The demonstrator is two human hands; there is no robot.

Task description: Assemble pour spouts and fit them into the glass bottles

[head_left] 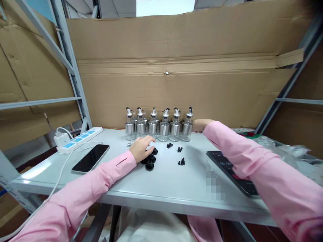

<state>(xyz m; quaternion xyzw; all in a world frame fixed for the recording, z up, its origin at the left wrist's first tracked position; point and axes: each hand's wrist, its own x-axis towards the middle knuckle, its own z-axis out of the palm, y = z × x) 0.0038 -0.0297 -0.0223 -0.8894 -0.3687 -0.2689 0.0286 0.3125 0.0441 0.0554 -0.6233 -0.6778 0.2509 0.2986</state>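
My left hand (142,149) rests with fingers apart beside and partly over several round black stoppers (149,165) on the table. Just behind it stands a row of clear glass bottles with steel sleeves (164,128), topped with white and black pour spouts (166,112); more bottles show behind them. My right hand (201,125) reaches to the far side of the table beside the rightmost bottle (186,128). That bottle hides its fingers, so what they hold cannot be seen. Small black parts lie in little groups: one flat group (170,145), a pair (180,149) and another cluster (181,161).
A white power strip (83,138) with a plugged charger and cable, plus a dark phone (91,158), lie at the left. A larger phone showing a timer (224,164) is under my right forearm. Cardboard (176,84) walls the back; plastic bags (290,154) sit at right.
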